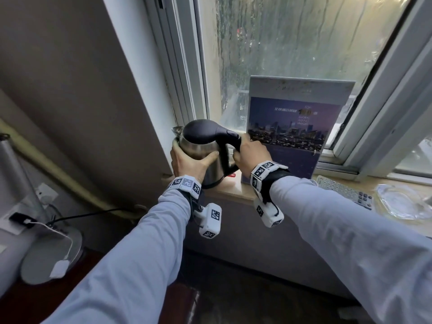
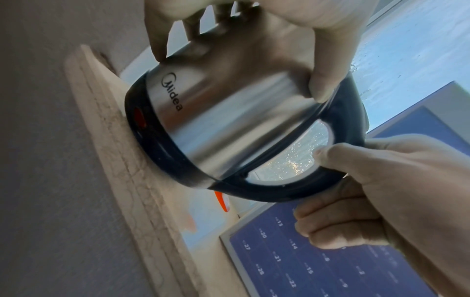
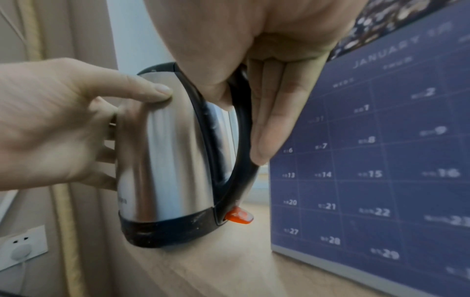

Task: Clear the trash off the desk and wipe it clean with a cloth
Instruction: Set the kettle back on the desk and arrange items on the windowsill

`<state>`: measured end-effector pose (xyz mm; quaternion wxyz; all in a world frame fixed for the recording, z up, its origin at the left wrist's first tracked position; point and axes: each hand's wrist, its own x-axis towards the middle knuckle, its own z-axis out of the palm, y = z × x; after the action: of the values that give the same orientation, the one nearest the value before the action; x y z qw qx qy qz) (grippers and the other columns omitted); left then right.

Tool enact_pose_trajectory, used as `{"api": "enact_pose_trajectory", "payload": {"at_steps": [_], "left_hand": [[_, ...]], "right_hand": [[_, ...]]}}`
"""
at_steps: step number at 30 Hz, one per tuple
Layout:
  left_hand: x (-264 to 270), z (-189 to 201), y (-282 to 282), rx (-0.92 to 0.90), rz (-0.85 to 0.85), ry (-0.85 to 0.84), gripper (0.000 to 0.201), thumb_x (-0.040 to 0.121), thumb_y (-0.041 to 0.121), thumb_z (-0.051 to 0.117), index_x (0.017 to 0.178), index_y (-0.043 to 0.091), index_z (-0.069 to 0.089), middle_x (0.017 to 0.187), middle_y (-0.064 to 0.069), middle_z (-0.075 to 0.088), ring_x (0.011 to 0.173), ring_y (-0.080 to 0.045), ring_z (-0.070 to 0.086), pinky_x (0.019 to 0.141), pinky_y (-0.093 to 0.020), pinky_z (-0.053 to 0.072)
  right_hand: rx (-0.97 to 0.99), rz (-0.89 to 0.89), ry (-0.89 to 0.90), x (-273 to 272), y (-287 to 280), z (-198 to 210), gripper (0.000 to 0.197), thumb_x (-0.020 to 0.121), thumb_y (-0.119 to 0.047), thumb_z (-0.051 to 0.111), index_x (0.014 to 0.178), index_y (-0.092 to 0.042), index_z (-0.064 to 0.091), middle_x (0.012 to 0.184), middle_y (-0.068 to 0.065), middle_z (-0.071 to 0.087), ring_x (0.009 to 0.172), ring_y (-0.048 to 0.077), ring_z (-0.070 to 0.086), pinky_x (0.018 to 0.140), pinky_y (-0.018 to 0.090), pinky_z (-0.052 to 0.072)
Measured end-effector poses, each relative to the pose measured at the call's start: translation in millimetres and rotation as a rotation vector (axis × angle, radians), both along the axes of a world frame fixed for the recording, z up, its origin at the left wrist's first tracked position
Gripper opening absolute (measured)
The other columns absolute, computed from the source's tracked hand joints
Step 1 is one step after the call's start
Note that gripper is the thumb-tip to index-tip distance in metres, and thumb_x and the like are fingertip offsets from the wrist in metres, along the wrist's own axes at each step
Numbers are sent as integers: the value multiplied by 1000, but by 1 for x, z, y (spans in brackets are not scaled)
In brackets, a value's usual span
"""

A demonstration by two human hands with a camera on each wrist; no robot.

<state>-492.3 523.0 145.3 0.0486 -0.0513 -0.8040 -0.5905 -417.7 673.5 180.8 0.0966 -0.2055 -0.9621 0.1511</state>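
A steel electric kettle (image 1: 201,148) with a black lid, handle and base is held slightly tilted at the left end of the window sill (image 1: 233,189). My left hand (image 1: 187,160) wraps its fingers and thumb round the steel body (image 2: 229,112). My right hand (image 1: 252,155) grips the black handle (image 3: 241,140), fingers curled round it. In the right wrist view the kettle's base (image 3: 165,233) is low over the sill's edge; I cannot tell whether it touches. An orange switch (image 3: 239,218) sticks out under the handle. No trash or cloth shows.
A blue calendar (image 1: 292,127) leans against the window right of the kettle. A remote control (image 1: 343,190) and a glass ashtray (image 1: 402,202) lie further right on the sill. Lower left, a lamp base (image 1: 46,253) with a tea bag (image 1: 59,268) stands on the dark desk (image 1: 23,300). A wall socket (image 3: 23,245) is on the left.
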Motion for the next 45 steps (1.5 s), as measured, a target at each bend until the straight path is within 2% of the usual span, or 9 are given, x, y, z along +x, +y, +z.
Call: {"api": "enact_pose_trajectory", "payload": {"at_steps": [4, 10, 14, 18, 21, 28, 32, 39, 45], "left_hand": [[19, 7, -12, 4, -24, -5, 126, 44, 63, 82, 150, 24, 26, 147, 1, 44, 135, -17, 42, 113, -35, 33], [59, 23, -31, 78, -71, 7, 110, 60, 37, 91, 149, 20, 30, 143, 1, 48, 130, -15, 46, 113, -37, 36], [83, 37, -44, 57, -67, -14, 115, 50, 50, 87, 148, 28, 31, 141, 5, 51, 130, -15, 48, 113, -41, 36], [109, 46, -56, 111, -62, -17, 105, 56, 31, 79, 149, 23, 31, 138, 6, 51, 125, -12, 48, 105, -28, 36], [131, 44, -73, 162, -11, -14, 101, 57, 23, 74, 149, 21, 33, 139, 3, 51, 124, -15, 49, 105, -30, 37], [170, 17, -147, 201, 196, -122, 102, 52, 21, 58, 151, 18, 30, 150, 0, 39, 134, -16, 37, 113, -32, 28], [174, -7, -204, 196, 296, -167, 105, 50, 18, 55, 151, 18, 29, 153, -5, 36, 138, -22, 34, 116, -39, 27], [146, -64, -306, 206, 408, -270, 104, 46, 15, 54, 148, 20, 33, 148, -3, 42, 133, -24, 41, 113, -39, 32], [107, -96, -377, 208, 451, -338, 101, 45, 14, 55, 144, 21, 37, 140, -5, 50, 123, -26, 48, 109, -44, 38]], "right_hand": [[-34, -9, 29, 19, -5, 5, 35, 96, -28, 47, 121, -5, 43, 104, 25, 63, 94, 46, 61, 70, 40, 42], [-55, 17, 79, 52, -13, 14, 36, 94, -29, 48, 120, -5, 43, 103, 25, 63, 93, 45, 62, 70, 39, 44], [-88, 29, 108, 73, -18, 22, 33, 94, -28, 49, 118, -6, 44, 102, 26, 63, 93, 46, 62, 68, 38, 41], [-93, 59, 127, 92, -29, 27, 33, 95, -29, 48, 117, -5, 45, 103, 27, 62, 94, 47, 61, 69, 39, 41], [-87, 102, 112, 102, -45, 25, 32, 95, -28, 48, 117, -4, 48, 104, 26, 62, 95, 47, 60, 69, 38, 39], [-126, 285, 56, 103, -117, 4, 22, 93, -20, 50, 110, -6, 51, 101, 22, 63, 88, 41, 60, 64, 36, 38], [-137, 359, -35, 85, -171, -22, 26, 91, -23, 51, 112, -7, 47, 104, 25, 63, 95, 45, 61, 72, 40, 45], [-160, 444, -207, 37, -273, -77, 22, 90, -22, 50, 105, -8, 41, 97, 25, 60, 90, 45, 60, 66, 37, 40], [-147, 476, -287, -15, -346, -110, 36, 90, -21, 51, 122, -9, 43, 101, 25, 61, 94, 45, 60, 70, 39, 44]]}}
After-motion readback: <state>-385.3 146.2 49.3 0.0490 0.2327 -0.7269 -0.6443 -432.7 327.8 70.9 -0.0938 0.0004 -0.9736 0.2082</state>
